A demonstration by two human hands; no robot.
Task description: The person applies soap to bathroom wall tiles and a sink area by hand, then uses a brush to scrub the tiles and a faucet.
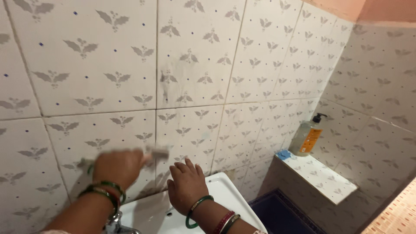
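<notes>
Above the white ceramic washbasin [225,190], the left hand [119,167] grips a small pale scrubbing pad [157,152] – blurred, probably light and soft, best pinched by its edge – against the patterned cream wall tiles [195,65], while the right hand [187,186], fingers loosely curled and empty, rests on the basin's back rim

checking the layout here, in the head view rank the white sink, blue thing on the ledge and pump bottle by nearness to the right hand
1. White sink: directly under the right hand, which rests on its rim.
2. Small blue thing: to the right, on the near end of the tiled ledge.
3. Pump bottle: farther right, in the corner.
</notes>
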